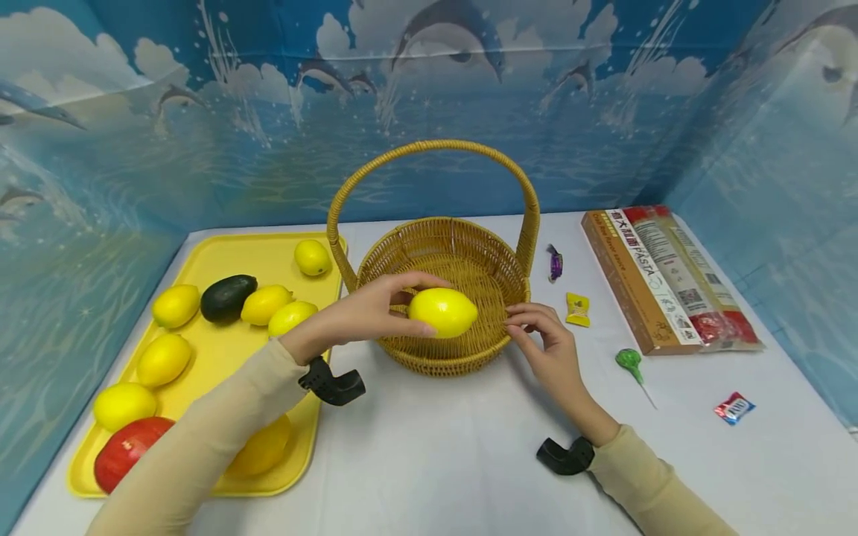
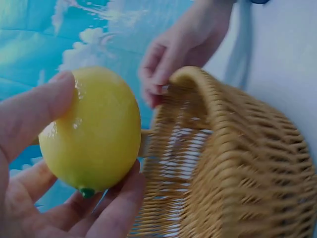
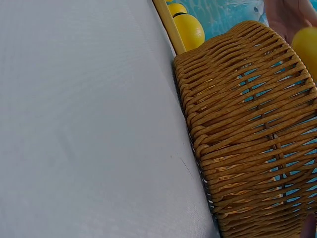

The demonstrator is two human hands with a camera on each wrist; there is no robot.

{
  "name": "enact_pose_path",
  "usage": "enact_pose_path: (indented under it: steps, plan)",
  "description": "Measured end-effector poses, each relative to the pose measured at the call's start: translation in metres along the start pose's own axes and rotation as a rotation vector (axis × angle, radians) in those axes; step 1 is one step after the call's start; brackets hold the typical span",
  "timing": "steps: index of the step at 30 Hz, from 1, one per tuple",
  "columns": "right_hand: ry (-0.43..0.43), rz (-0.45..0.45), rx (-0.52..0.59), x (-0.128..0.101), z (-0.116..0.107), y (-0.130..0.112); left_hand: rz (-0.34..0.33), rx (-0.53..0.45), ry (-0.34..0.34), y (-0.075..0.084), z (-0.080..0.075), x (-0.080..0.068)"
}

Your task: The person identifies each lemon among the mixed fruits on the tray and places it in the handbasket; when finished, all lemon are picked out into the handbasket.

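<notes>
A yellow lemon [image 1: 443, 313] is gripped in my left hand [image 1: 382, 309], thumb on one side and fingers on the other, above the round wicker basket [image 1: 442, 365]. In the left wrist view the lemon [image 2: 94, 129] shows a small green tip, with the basket [image 2: 237, 163] beside it. My right hand [image 1: 553, 350] pinches the basket's rim on its right side with thumb and fingertips. The basket's tall handle [image 1: 436, 145] arches over it, and no fruit shows inside. In the right wrist view the basket's woven wall [image 3: 247, 129] fills the right half.
On the left a yellow tray [image 1: 255, 246] carries several lemons [image 1: 164, 359], an avocado [image 1: 228, 298] and a red fruit [image 1: 130, 450]. At right lie a pasta box [image 1: 643, 290], a green lollipop [image 1: 630, 361] and wrapped candies [image 1: 578, 309]. A dolphin-print curtain [image 1: 268, 149] stands behind.
</notes>
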State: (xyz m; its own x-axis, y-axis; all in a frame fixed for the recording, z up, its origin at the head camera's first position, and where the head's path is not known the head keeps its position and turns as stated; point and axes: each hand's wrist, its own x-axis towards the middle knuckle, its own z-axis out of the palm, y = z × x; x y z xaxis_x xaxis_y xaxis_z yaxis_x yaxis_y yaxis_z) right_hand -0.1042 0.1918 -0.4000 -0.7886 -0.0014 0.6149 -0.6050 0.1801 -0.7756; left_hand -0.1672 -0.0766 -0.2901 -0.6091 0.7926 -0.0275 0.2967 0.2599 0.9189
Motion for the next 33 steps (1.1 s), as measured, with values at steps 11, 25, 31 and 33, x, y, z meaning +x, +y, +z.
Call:
enact_pose_path:
  steps: [11,25,31,33]
  plan:
    - [0.002,0.014,-0.018,0.000,0.002,-0.001,-0.155,0.139,-0.069,-0.027,0.015,0.031]
    - [0.002,0.029,-0.002,0.000,0.002,-0.003,-0.232,0.110,-0.137,-0.045,0.025,0.040]
    - [-0.007,0.023,0.007,0.001,0.001,-0.003,-0.254,0.070,-0.161,-0.046,0.027,0.043]
    - [-0.007,0.023,0.008,0.001,0.002,-0.003,-0.267,0.061,-0.165,-0.047,0.027,0.044]
